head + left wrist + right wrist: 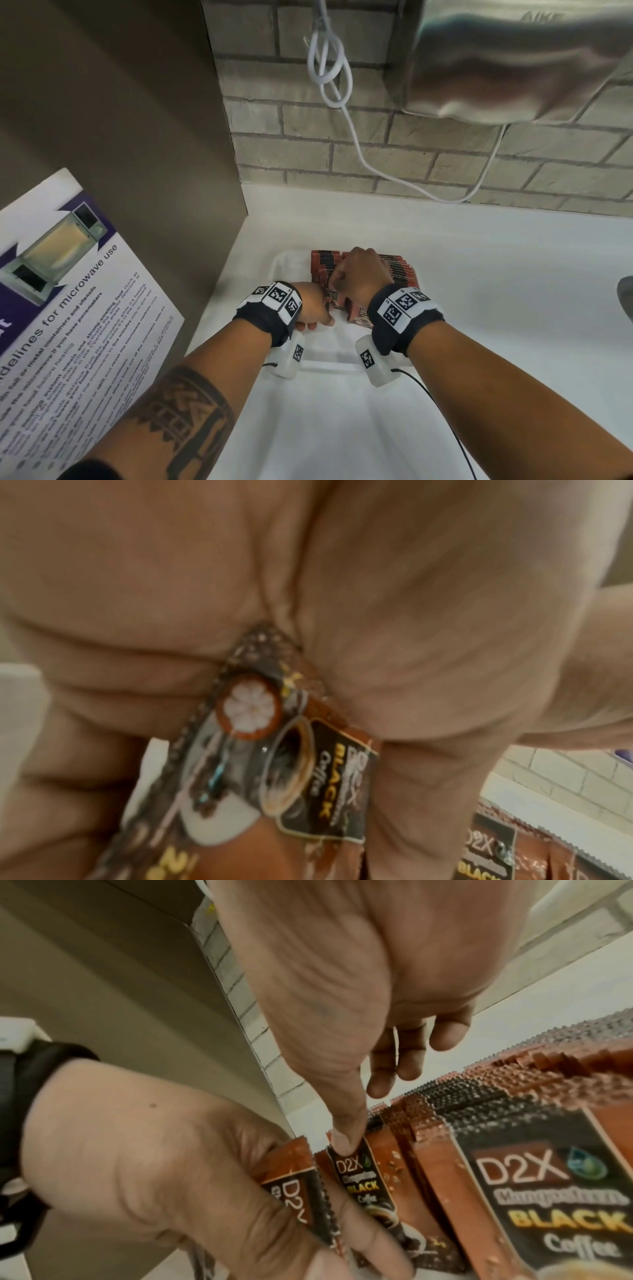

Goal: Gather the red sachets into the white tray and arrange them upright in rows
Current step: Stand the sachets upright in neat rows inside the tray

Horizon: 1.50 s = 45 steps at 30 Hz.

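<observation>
Two hands were at work over the white tray [286, 265], both of them mine. My left hand [313, 306] was curled round a red sachet [291, 1177], thumb on one face and fingers behind it, and the left wrist view showed that same sachet [274, 750] wedged deep between thumb and palm, its printed coffee cup and white flower plain to read. My right hand [359, 274] sat just beyond and to the right of the left, knuckles up. Its thumb [346, 1131] pressed down on the top edge of a standing sachet [363, 1183] immediately right of the one my left hand held, while the other fingers [407, 1053] hung loosely curled above the rows, holding nothing that I could see (whether a forefinger met the thumb from behind, I could not tell). Past my right hand and to its right, the packed rows of sachets [399, 270] stood upright in the tray, serrated tops up, one pressed against the next. The tray rested on a white counter [479, 260], under my wrists. Beyond my hands rose a grey brick wall [445, 154], with a white cable [356, 137] hanging down it.
</observation>
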### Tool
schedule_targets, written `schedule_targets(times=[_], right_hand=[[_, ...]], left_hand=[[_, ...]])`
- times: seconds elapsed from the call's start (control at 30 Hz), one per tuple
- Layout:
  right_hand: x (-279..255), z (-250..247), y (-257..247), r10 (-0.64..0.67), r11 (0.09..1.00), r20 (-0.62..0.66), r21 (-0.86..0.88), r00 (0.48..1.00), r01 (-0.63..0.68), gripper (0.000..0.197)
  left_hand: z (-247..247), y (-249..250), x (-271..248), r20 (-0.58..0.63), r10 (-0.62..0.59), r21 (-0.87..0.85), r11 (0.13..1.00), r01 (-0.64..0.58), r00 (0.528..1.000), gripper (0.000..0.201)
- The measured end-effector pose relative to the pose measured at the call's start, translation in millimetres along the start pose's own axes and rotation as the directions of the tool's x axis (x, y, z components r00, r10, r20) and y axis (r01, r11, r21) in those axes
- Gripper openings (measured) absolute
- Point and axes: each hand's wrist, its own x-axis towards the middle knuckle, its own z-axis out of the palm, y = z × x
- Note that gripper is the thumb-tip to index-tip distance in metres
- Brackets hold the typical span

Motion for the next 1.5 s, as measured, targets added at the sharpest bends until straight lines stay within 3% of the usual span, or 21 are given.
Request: schedule_targets(times=[0.4, 0.67, 0.77, 0.87, 1.0, 1.1, 1.2, 1.33, 1.4, 1.5], right_hand=[[0, -4, 8, -0.023, 0.984, -0.008, 0.179, 1.000, 0.024, 0.023], [-2, -20, 9, -0.037, 0.980, -0.016, 0.197, 0.999, 0.039, 0.028], [-8, -27, 12, -0.042, 0.956, -0.027, 0.289, 0.999, 0.047, 0.027], [-21, -35, 13, -0.072, 0.920, 0.000, 0.386, 0.997, 0.066, 0.013], [-31, -39, 10, -0.133, 0.853, 0.077, 0.516, 0.988, 0.075, 0.016], [-29, -40, 9, -0.099, 0.819, -0.019, 0.566, 0.995, 0.092, 0.013], [-26, -43, 10, -0.050, 0.791, -0.096, 0.603, 0.994, 0.098, 0.010], [-27, -49, 10, -0.028, 0.805, -0.160, 0.582, 0.987, 0.117, 0.005], [-29, -51, 8, -0.043, 0.839, -0.160, 0.531, 0.986, 0.123, 0.006], [-31, -54, 5, -0.061, 0.866, -0.146, 0.484, 0.987, 0.125, 0.010]], left_hand=[[3, 1, -1, 0.003, -0.009, -0.031, 0.999, 0.009, 1.000, 0.034], [4, 0, -7, -0.005, -0.014, -0.112, 0.994, 0.013, 1.000, 0.024], [-4, -3, -16, -0.019, -0.002, -0.229, 0.974, -0.002, 1.000, 0.008], [-15, -12, -26, -0.001, 0.070, -0.465, 0.883, -0.063, 0.998, 0.008], [-21, -21, -35, -0.174, 0.207, -0.737, 0.621, -0.267, 0.963, 0.023], [-23, -21, -41, -0.288, 0.233, -0.768, 0.524, -0.369, 0.929, 0.025], [-23, -22, -42, -0.294, 0.214, -0.754, 0.547, -0.363, 0.932, 0.030], [-21, -28, -43, -0.349, 0.140, -0.650, 0.676, -0.347, 0.927, 0.013], [-22, -32, -43, -0.361, 0.112, -0.576, 0.754, -0.316, 0.926, 0.017], [-23, -36, -49, -0.360, 0.146, -0.532, 0.779, -0.331, 0.921, 0.026]])
